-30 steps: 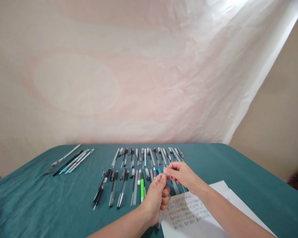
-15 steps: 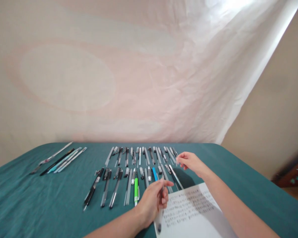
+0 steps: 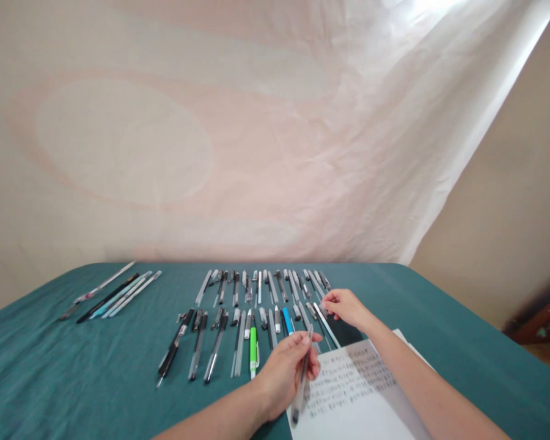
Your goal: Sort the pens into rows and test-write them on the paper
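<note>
My left hand [image 3: 286,373] is closed around a clear-barrelled pen [image 3: 302,385], which slants over the left edge of a handwritten sheet of paper [image 3: 348,415]. The pen's dark end points down toward me. Past the sheet, my right hand [image 3: 343,307] is pinched, its fingertips beside the right end of two rows of pens and caps; whatever they hold is too small to tell. Closest to those fingertips lies a white pen [image 3: 326,325] in the front row. A green pen [image 3: 253,349] and a blue pen [image 3: 287,320] lie left of and beyond my left hand.
Several pens and caps form a back row [image 3: 260,287] on the dark green tablecloth [image 3: 96,379]. A separate group at the far left holds a black pen [image 3: 107,298] and pale slim ones. A pinkish cloth [image 3: 256,153] hangs behind the table.
My right hand has come slightly down and nearer, away from the back row's end. My left hand, still gripping the pen, has shifted a little right, and the pen tilts more.
</note>
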`<control>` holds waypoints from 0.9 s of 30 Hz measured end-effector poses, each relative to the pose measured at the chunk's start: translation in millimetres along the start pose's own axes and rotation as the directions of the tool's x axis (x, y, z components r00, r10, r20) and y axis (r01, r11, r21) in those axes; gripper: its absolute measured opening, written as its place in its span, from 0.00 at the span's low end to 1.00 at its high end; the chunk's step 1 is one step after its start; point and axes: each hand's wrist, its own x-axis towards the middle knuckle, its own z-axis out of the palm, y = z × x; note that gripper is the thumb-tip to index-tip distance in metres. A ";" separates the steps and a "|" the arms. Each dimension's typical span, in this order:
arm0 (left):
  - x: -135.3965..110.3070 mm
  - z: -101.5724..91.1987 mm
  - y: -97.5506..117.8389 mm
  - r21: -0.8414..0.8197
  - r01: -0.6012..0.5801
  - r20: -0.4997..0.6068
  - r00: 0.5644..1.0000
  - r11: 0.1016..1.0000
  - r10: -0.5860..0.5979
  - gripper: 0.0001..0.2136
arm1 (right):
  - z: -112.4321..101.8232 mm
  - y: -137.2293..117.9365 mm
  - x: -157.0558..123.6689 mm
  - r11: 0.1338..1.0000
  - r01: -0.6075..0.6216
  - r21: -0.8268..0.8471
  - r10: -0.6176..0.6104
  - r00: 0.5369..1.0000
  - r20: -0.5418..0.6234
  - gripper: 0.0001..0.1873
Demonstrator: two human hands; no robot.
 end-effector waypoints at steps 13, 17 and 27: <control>-2.5 2.8 3.4 -0.032 -0.095 0.059 0.994 0.995 0.097 0.12 | 7.8 -67.5 -45.2 0.976 -0.070 0.205 -0.026 0.901 0.432 0.21; -2.2 3.1 3.9 -0.034 -0.100 0.050 0.994 0.994 0.101 0.12 | 26.5 -73.7 -53.0 0.981 -0.021 0.192 -0.059 0.914 0.401 0.19; -8.4 9.4 13.1 0.026 -0.072 0.116 0.991 0.997 0.068 0.13 | 12.5 -82.7 -50.6 0.929 0.028 0.368 -0.108 0.974 0.199 0.19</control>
